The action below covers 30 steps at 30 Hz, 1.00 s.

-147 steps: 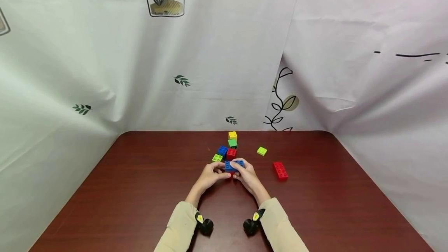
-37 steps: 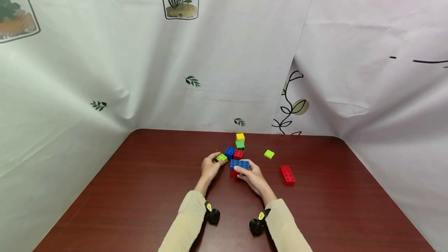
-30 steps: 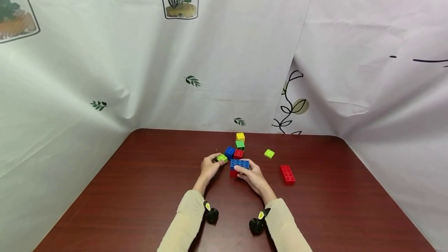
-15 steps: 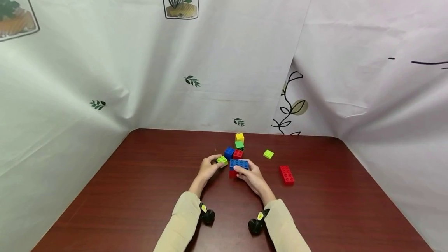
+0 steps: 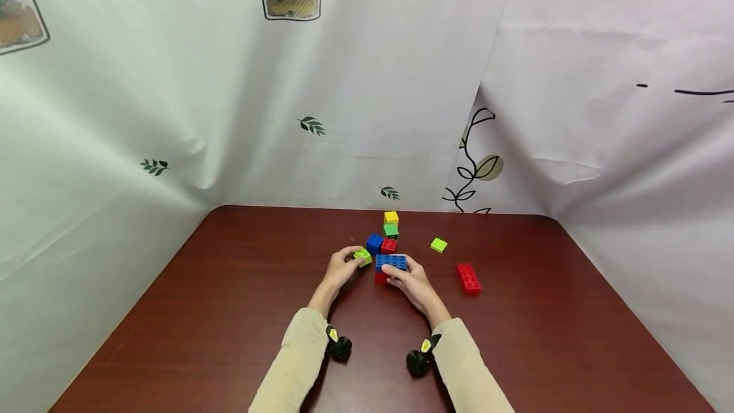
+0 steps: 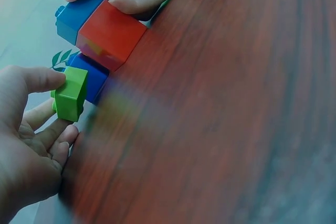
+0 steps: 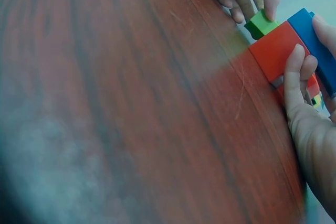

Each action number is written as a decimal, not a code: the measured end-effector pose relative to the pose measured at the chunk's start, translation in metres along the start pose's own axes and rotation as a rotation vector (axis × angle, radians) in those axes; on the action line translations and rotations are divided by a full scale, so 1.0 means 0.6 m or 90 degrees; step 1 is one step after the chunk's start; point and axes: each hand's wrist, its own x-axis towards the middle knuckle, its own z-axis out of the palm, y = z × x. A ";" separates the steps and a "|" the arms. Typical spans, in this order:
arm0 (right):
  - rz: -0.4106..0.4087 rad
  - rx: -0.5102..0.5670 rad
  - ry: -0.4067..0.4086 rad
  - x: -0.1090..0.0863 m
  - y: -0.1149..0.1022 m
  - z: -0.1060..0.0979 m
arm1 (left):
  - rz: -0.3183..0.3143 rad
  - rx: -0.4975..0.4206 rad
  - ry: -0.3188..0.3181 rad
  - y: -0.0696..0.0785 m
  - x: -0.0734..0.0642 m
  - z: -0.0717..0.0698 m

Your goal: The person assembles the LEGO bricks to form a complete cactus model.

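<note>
My left hand (image 5: 339, 269) pinches a small lime-green toy brick (image 6: 72, 94) between thumb and fingers; its studs face left in the left wrist view. Just right of it, my right hand (image 5: 414, 282) grips a long blue brick (image 5: 390, 260) with its thumb on the front. That blue brick sits on top of a red brick (image 6: 111, 32), whose right part is hidden behind my fingers in the head view. In the right wrist view, the lime brick (image 7: 261, 24) appears beside the red brick (image 7: 277, 51).
Behind my hands stand a blue brick (image 5: 374, 244), a red brick (image 5: 388, 246), a green brick (image 5: 391, 230) and a yellow brick (image 5: 391, 217). Right of them lie a flat lime brick (image 5: 438, 245) and a long red brick (image 5: 469, 279) on the brown table (image 5: 550, 336).
Since the earliest frame, my left hand has left the blue-and-red pair and taken hold of the lime brick, lately drawing it slightly towards me. My right hand keeps its grip.
</note>
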 end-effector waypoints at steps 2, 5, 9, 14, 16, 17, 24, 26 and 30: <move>-0.003 -0.005 -0.006 0.002 -0.002 0.000 | 0.005 -0.003 0.001 0.003 0.001 -0.003; -0.006 -0.002 -0.008 0.005 -0.004 0.000 | 0.017 -0.008 -0.004 0.006 0.004 -0.007; 0.001 0.005 -0.001 0.006 -0.005 0.000 | 0.018 -0.022 -0.022 0.009 0.006 -0.013; 0.004 -0.008 -0.022 0.009 -0.003 0.000 | 0.007 -0.030 -0.026 0.009 0.010 -0.021; 0.006 -0.012 -0.028 0.009 -0.002 0.000 | 0.003 -0.033 -0.030 0.010 0.011 -0.023; 0.007 -0.012 -0.029 0.009 -0.001 0.000 | 0.003 -0.034 -0.031 0.011 0.010 -0.024; 0.011 -0.020 -0.028 0.007 0.004 -0.005 | 0.008 -0.065 -0.060 0.022 0.003 -0.022; 0.011 -0.020 -0.026 0.006 0.004 -0.006 | 0.012 -0.076 -0.073 0.025 0.002 -0.020; 0.013 -0.021 -0.027 0.004 0.004 -0.008 | 0.009 -0.090 -0.080 0.029 0.001 -0.016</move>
